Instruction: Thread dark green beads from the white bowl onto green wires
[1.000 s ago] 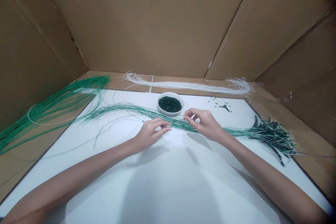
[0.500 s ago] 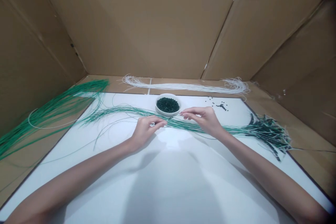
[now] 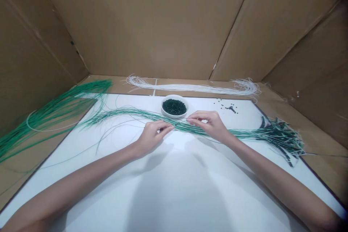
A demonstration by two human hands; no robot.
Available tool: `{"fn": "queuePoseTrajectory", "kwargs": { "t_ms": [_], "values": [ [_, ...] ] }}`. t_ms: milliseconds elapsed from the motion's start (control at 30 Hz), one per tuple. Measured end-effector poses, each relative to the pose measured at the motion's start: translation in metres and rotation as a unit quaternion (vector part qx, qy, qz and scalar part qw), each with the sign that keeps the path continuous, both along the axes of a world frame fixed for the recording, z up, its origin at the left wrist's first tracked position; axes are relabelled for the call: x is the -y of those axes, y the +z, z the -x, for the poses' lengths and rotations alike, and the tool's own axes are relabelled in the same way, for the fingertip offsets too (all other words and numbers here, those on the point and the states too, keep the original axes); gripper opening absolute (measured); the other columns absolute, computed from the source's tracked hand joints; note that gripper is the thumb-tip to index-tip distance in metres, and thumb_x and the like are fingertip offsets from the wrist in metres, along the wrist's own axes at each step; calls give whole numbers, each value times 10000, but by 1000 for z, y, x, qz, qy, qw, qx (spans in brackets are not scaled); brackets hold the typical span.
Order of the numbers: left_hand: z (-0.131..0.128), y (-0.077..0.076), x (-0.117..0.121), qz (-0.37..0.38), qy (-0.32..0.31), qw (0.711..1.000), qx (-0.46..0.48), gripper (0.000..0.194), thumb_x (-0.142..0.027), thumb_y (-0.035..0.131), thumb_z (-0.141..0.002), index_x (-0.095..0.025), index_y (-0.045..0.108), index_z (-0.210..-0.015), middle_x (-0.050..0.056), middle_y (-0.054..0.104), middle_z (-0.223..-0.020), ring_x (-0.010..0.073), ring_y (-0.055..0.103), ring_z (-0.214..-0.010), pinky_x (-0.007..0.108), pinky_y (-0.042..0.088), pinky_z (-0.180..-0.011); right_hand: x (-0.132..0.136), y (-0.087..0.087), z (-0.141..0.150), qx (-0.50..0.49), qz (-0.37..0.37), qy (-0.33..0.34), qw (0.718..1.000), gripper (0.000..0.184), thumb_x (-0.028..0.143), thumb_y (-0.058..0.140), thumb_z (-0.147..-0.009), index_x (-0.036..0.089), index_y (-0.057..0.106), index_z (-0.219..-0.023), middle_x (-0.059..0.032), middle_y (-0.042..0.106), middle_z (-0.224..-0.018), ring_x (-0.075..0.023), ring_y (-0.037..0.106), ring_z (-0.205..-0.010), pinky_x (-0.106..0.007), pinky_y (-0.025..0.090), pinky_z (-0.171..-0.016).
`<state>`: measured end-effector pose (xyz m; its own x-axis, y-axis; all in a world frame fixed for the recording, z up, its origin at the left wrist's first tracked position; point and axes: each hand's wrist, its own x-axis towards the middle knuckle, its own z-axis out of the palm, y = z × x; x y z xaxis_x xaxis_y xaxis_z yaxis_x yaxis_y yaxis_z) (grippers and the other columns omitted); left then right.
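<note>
White bowl [image 3: 174,116]: sitting beyond strand [image 3: 179,123]
Left hand [image 3: 152,134]: pinching strand, pointing inward
Right hand [image 3: 212,125]: pinching strand, arching

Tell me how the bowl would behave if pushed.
The bowl looks wide and low, so it would more likely slide than tip. The beads inside lie loose and uncovered, so a jolt might spill some. The green strands close by might snag.

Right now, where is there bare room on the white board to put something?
Widest: near part of the white board, between the forearms. Smaller: between the bowl and loose beads. Crowded: the middle, with green strands, left hand and right hand.
</note>
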<state>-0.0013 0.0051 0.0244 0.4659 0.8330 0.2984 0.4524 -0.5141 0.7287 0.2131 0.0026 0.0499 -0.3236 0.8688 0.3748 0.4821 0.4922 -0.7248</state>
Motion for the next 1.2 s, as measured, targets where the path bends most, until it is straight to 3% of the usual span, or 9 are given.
{"fn": "queuePoseTrajectory", "kwargs": {
  "t_ms": [100,267,467,667,967,1200],
  "values": [
    [1,-2,-3,-14,-10,1000,-14,229,-343,516,-781,-188,637,-899,26,651,-870,145,571,-805,231,453,-679,-1,0,-2,39,-26,-9,999,194,257,507,-787,156,651,-704,-35,645,-708,-110,563,-612,-208,434,-534],
    [7,-9,-14,-113,-3,990,-80,549,-277,639,-645,-191,462,-1158,65,542,-1109,215,473,-1018,349,371,-885,-4,0,-7,93,-32,-43,994,196,258,490,-793,162,636,-706,-30,643,-707,-110,552,-596,-213,441,-544],
    [12,-16,-19,-145,30,983,-110,205,-170,514,-708,-157,532,-911,41,580,-857,180,515,-844,327,385,-790,-7,4,-14,135,-6,-53,989,204,275,483,-790,167,637,-709,-33,657,-741,-125,570,-615,-236,460,-575],
    [12,-20,-21,-164,3,981,-106,185,-163,453,-766,-173,570,-909,49,598,-880,181,509,-871,321,385,-808,-7,6,-17,138,-10,-53,989,205,280,483,-787,171,638,-707,-32,660,-737,-134,578,-625,-237,463,-562],
    [13,-24,-23,-87,-4,995,-49,189,-190,413,-817,-170,571,-919,41,578,-867,133,537,-799,243,431,-721,-9,5,-19,155,-9,-61,986,188,252,485,-785,170,641,-718,-30,666,-754,-132,581,-619,-237,462,-562],
    [12,-25,-22,-88,9,996,-27,195,-234,403,-839,-164,546,-951,42,564,-830,112,524,-695,220,426,-629,-10,4,-21,151,-16,-67,986,209,277,480,-786,171,638,-698,-32,665,-727,-133,579,-600,-237,467,-543]
  ]
}}
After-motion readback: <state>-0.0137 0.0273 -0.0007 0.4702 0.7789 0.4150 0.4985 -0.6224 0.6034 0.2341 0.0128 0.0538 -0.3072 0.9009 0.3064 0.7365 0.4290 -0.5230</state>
